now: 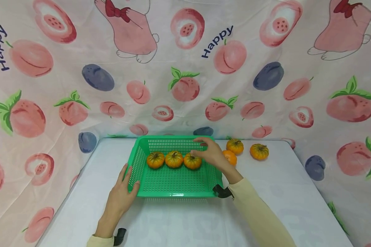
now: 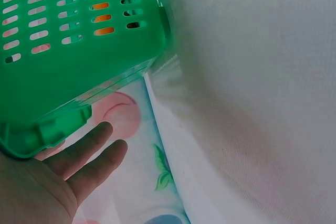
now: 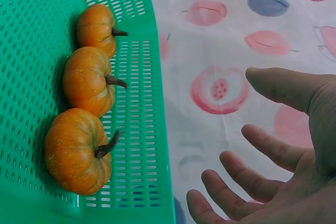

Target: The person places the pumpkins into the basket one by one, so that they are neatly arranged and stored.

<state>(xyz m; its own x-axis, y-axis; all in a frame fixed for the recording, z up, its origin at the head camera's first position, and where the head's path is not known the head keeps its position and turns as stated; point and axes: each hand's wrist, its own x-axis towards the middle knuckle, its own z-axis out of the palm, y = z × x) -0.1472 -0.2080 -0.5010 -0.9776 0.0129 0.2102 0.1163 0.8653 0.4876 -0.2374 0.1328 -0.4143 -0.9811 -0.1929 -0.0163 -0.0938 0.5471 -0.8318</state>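
A green plastic basket (image 1: 176, 194) holds three small orange pumpkins in a row along its back side: a left one (image 1: 155, 160), a middle one (image 1: 174, 159) and a right one (image 1: 192, 161). Over the basket's right part, close to the right pumpkin, my right hand (image 1: 212, 152) is spread with nothing in it. The right wrist view shows that hand (image 3: 262, 182) with its fingers apart and the pumpkin stems (image 3: 108, 145) nearby. My left hand (image 1: 122, 193) lies along the basket's left side, fingers extended, right at the rim; its fingers (image 2: 100, 166) look straight in the left wrist view.
Right of the basket, two more pumpkins (image 1: 235, 146) (image 1: 259, 151) stand on the white table (image 1: 173, 226). A third orange fruit or pumpkin (image 1: 230, 157) is partly hidden behind my right wrist. Fruit-patterned cloth (image 1: 185, 82) hangs behind and at both sides.
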